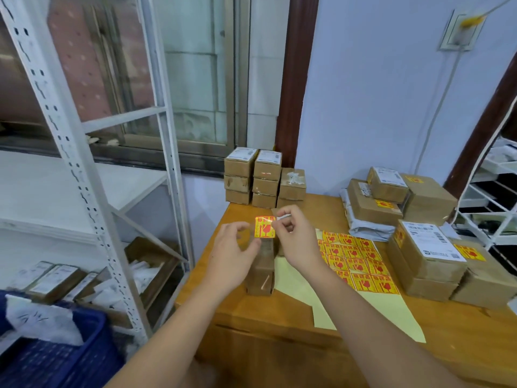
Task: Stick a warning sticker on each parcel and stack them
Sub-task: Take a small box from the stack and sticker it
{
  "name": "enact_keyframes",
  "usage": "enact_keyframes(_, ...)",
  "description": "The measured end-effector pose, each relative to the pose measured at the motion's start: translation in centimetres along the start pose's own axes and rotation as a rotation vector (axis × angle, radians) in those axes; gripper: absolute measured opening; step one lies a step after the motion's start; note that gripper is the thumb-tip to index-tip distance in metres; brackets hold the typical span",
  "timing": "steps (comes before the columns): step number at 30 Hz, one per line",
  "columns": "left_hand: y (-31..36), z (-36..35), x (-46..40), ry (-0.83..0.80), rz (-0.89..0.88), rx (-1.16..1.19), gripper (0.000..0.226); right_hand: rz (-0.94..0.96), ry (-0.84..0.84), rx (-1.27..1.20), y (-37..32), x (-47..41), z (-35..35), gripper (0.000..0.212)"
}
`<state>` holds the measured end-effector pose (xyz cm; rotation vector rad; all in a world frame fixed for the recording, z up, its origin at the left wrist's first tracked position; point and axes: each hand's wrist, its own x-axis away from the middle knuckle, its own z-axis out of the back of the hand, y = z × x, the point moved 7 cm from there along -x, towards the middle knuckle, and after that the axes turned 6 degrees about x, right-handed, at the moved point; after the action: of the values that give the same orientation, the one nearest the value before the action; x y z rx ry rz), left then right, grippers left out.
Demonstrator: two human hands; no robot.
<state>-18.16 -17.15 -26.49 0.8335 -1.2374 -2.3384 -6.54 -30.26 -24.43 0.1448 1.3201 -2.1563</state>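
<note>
A yellow and red warning sticker (264, 226) is pinched at its right edge by my right hand (293, 239), held above a small brown parcel (260, 271) standing on the wooden table (279, 309). My left hand (233, 253) grips the top of that parcel, thumb near the sticker's lower corner. A sheet of several more warning stickers (355, 261) lies flat just right of the parcel on pale backing paper. Stickered parcels (436, 259) are stacked at the right.
Three short stacks of small brown parcels (263, 177) stand at the table's far edge by the window. More parcels (397, 197) pile up at the far right. A white metal shelf (92, 191) and a blue crate (56, 348) stand left of the table.
</note>
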Motion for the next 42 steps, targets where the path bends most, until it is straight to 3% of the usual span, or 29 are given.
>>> enact_keyframes(6, -2.2, -1.9, -1.1, -0.134, 0.115, -0.123, 0.083, -0.112, -0.047, 0.072, 1.0, -0.8, -1.8, 0.013)
enact_keyframes(12, -2.4, -3.2, -1.1, -0.146, 0.109, -0.096, 0.067, -0.139, -0.052, 0.109, 1.7, -1.0, -2.2, 0.011)
enact_keyframes(25, -3.2, -4.1, -0.5, -0.182, 0.148, 0.018, 0.073, -0.063, -0.05, 0.249, 0.8, -1.0, -2.1, 0.015)
enact_keyframes(42, -3.2, -4.5, -0.6, -0.266, 0.09, -0.247, 0.067, -0.086, -0.041, 0.205, 1.4, -1.3, -2.1, 0.021)
